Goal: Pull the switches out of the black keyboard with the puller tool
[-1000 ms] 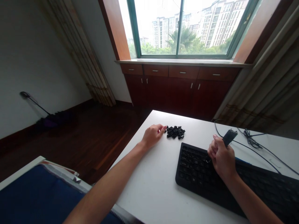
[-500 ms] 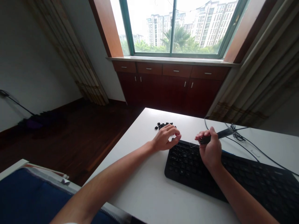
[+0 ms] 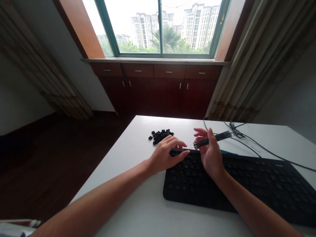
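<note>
My right hand (image 3: 209,151) grips a black keycap puller (image 3: 202,142), with its thin wire end pointing left and its other end, dark and wider, up to the right. My left hand (image 3: 169,151) is beside the wire tips, thumb and forefinger apart; no object shows clearly between them. Both hands are above the top left part of a black keyboard (image 3: 237,177), which lies slightly angled on the white table (image 3: 138,197). Behind my left hand is a heap of small black keycaps (image 3: 159,134), partly covered by the fingers.
A tangled black cable (image 3: 237,130) runs across the back right of the table. Near it lies a small bent wire (image 3: 255,149), and a thin blue thing (image 3: 229,152) rests along the keyboard's back edge. Beyond the table stand a red-brown cabinet (image 3: 158,93) and a window.
The view has turned right and nearer the table. My left hand and the puller's wire end have come together, and some right fingers have straightened. More of the keycap heap shows.
</note>
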`<state>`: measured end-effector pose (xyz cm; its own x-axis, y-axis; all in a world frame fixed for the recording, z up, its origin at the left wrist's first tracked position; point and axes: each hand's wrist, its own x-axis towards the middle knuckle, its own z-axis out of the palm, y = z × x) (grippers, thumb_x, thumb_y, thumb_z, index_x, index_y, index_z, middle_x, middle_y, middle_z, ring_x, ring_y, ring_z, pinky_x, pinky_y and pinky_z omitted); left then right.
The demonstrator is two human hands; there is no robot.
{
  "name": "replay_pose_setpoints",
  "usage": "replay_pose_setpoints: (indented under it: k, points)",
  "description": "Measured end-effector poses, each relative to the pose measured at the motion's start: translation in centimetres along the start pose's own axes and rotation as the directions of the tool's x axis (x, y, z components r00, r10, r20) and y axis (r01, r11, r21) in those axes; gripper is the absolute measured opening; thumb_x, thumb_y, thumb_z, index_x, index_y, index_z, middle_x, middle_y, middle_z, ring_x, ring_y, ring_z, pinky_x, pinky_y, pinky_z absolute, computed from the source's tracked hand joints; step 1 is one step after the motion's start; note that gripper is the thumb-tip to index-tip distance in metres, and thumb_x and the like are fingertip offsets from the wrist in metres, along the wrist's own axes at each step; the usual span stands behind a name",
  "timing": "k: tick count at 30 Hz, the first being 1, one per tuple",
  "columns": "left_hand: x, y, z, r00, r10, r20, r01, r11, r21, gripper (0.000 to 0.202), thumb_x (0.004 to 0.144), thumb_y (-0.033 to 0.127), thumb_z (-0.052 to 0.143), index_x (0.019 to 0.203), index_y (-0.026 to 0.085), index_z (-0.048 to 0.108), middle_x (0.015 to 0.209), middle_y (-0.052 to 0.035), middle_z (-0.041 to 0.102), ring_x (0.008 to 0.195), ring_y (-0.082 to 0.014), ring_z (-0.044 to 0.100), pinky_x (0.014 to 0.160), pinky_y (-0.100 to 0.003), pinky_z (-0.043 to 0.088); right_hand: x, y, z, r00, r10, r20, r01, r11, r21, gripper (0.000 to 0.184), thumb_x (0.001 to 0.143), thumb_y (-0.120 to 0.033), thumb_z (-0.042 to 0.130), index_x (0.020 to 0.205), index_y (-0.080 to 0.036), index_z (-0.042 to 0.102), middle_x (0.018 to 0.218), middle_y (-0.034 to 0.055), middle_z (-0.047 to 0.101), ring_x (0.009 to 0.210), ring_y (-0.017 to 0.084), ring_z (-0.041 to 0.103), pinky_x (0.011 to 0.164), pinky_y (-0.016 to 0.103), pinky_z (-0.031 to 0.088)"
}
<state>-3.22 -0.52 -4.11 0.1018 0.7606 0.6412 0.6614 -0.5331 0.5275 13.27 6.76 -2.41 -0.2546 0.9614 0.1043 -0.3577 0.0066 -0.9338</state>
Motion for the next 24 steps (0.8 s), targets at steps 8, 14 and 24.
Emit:
replay_pose_setpoints:
  k: [8, 14, 24]
  points:
    - [-0.09, 0.34, -0.24, 0.999, 0.036, 0.011, -0.036, 0.999, -0.01, 0.017, 0.091, 0.032, 0.069, 0.102, 0.02, 0.067, 0.084, -0.0028, 0.068, 0.078, -0.0164, 0.061, 0.078, -0.033, 0.051, -0.35, 0.04, 0.12, 0.997, 0.047, -0.054, -0.05, 0.997, -0.054, 0.057, 0.089, -0.07, 0.052, 0.071, -0.019, 0.069, 0.058, -0.0051, 0.037, 0.045, 0.008, 0.033, 0.041, 0.023, 0.025]
    - [-0.06, 0.83, -0.51, 0.997, 0.078, 0.03, -0.078, 0.997, -0.009, 0.013, 0.096, 0.03, 0.059, 0.097, 0.019, 0.065, 0.082, -0.0031, 0.069, 0.076, -0.0164, 0.063, 0.078, -0.034, 0.049, -0.71, 0.12, 0.02, 0.999, 0.046, 0.005, -0.045, 0.993, -0.109, 0.055, 0.088, -0.071, 0.054, 0.071, -0.02, 0.066, 0.051, -0.0054, 0.04, 0.043, 0.008, 0.035, 0.04, 0.023, 0.027]
    - [-0.34, 0.23, -0.04, 0.987, 0.158, 0.036, -0.161, 0.981, 0.11, 0.017, 0.093, 0.036, 0.065, 0.091, 0.02, 0.07, 0.079, -0.0029, 0.071, 0.071, -0.0154, 0.062, 0.072, -0.032, 0.047, -0.81, -0.29, 0.17, 0.999, 0.038, 0.026, -0.035, 0.994, -0.104, 0.046, 0.088, -0.062, 0.061, 0.071, -0.02, 0.063, 0.05, -0.0068, 0.038, 0.041, 0.007, 0.032, 0.04, 0.022, 0.025]
